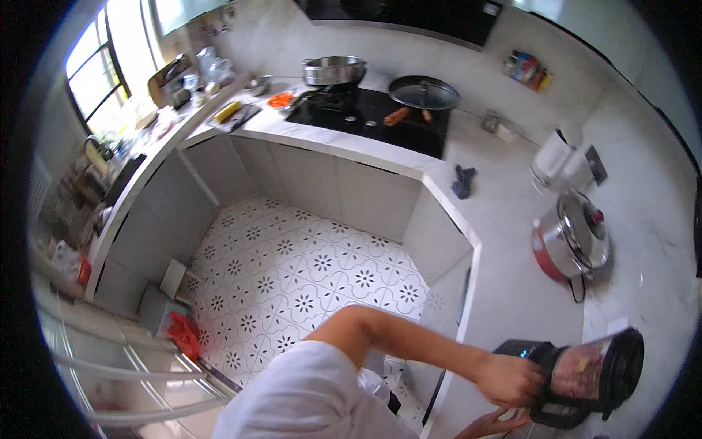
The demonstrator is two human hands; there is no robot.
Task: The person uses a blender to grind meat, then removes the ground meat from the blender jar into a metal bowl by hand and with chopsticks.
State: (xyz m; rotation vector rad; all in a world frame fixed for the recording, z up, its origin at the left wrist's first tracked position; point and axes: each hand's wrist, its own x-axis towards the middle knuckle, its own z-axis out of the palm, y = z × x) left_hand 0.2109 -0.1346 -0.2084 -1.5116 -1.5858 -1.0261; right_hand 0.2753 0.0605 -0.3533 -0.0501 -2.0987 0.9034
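Observation:
On the right-hand counter stands a blender [581, 367] with a black base, a black lid and a clear jar. Pinkish contents and a small yellowish piece show through the jar wall. My left hand [510, 380], its fingers curled and blurred, is against the blender where the base meets the jar. Small lit marks glow on the base beside my wrist. Lower down, my right hand [493, 423] is near the blender's handle side, thumb and fingers apart, partly cut off by the picture's bottom edge. Whether its fingertips touch the blender, I cannot tell.
A lidded steel pot [573, 238] with a red band stands beyond the blender. A dark cloth [464, 182] lies near the hob [362, 118], which carries a steel pot [333, 71] and a lidded pan [423, 92]. A bowl of orange pieces [281, 101] sits left of it.

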